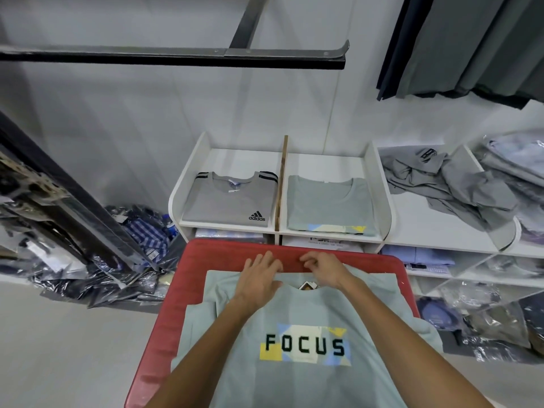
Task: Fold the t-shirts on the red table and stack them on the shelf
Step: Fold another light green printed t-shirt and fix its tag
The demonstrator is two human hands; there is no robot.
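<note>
Two hands sit at the collar of the t-shirt [294, 325] spread on the red table [170, 304], lower centre: my left hand [259, 278] presses flat with straight fingers, my right hand [321, 267] curls, seemingly pinching the neckline. I judge the cloth light, limp and quick to wrinkle, so I'd take it by the shoulder seams.

Soft, even light is filling the room, and nothing is looking too dark. Shadows are staying faint. The wide lens is bending straight lines near the edges, so the black rail [176, 55] is curving. The plastic bags [97, 278] are shining a little. Everything is looking slightly soft.
</note>
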